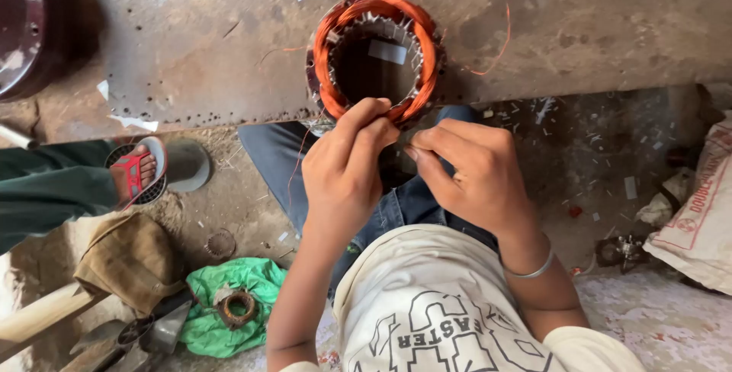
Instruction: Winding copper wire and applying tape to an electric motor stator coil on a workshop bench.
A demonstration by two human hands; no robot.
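Left hand (347, 162), fingers bent together, fingertips pinched on the near edge of the copper winding (329, 75); right hand (474, 174), fingers curled, thumb and forefinger closed near the same spot, what they pinch too small to tell; a thin bangle (534, 270) on the right wrist. The winding sits in a round motor stator (374, 56), which rests at the near edge of a stained metal worktop (595, 29); loose copper strands (499, 48) trail across the worktop. On the floor, lower left: a green cloth (206, 326) bearing a small rusted ring (236, 307); farther left, another person's sandalled foot (136, 170); right, a white printed sack (698, 219).
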